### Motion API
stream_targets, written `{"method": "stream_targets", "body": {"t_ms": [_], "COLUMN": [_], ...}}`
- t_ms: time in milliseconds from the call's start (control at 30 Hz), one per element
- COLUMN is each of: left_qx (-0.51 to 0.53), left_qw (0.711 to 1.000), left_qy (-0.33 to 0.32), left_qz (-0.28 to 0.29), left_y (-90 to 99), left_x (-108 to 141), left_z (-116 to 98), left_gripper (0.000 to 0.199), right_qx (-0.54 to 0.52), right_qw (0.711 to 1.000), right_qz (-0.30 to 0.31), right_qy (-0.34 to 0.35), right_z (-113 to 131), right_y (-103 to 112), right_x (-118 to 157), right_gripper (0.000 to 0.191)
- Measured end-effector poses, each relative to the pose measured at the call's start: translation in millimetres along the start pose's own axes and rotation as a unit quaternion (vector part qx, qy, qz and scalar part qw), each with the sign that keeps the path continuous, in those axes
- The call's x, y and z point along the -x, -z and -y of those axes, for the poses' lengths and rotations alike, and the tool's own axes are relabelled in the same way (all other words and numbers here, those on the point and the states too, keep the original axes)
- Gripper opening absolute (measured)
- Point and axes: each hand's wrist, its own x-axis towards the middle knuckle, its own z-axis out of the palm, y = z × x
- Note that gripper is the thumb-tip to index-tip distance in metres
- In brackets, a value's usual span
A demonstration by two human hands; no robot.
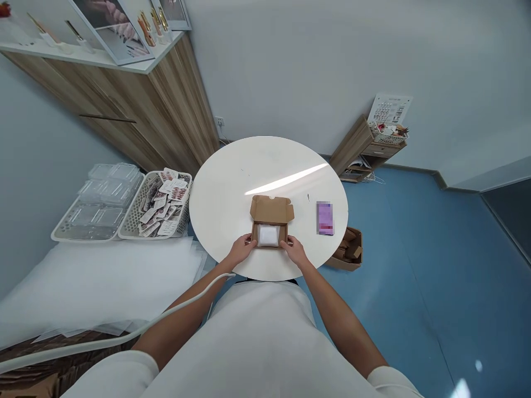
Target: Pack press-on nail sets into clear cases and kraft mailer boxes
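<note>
A small brown cardboard box (272, 209) stands on the round white table (224, 182), its lid raised and tilted back. Inside it lies a white wrapped packet (268, 235). My left hand (243, 249) grips the left front corner of the box, thumb on the near edge and fingers along the side. On the right front corner, my right hand (294, 250) holds the box in the same way. Both hands are closed on the cardboard, and the fingers' undersides are hidden.
A blurred purple phone-like rectangle (325, 218) lies at the table's right. Left of the table are a basket of printed cards (161, 204), clear plastic cases (110, 188) and white sheets (103, 282). A carton (350, 251) sits on the floor at right. A white cable (166, 315) crosses my left arm.
</note>
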Motion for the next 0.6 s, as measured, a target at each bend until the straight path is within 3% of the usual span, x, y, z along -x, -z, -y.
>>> {"method": "stream_targets", "body": {"t_ms": [133,267,433,600], "left_qx": [-0.008,0.017,0.133,0.162], "left_qw": [1.000,0.999,0.988,0.976], "left_qy": [0.014,0.035,0.078,0.146], "left_qz": [-0.010,-0.023,-0.005,0.016], "left_y": [8.5,19.1,39.4,53.7], "left_x": [-7,-25,-57,-85], "left_z": [7,-4,-25,-42], "left_gripper": [0.044,0.053,0.069,0.076], "right_qx": [0.006,-0.002,-0.110,-0.177], "right_qw": [1.000,0.997,0.989,0.975], "right_qz": [-0.017,-0.065,-0.008,0.034], "right_qy": [-0.003,-0.031,-0.094,-0.131], "right_z": [-4,1,18,37], "right_y": [-3,9,33,50], "right_x": [0,-12,-39,-75], "right_gripper": [0.052,0.064,0.061,0.060]}}
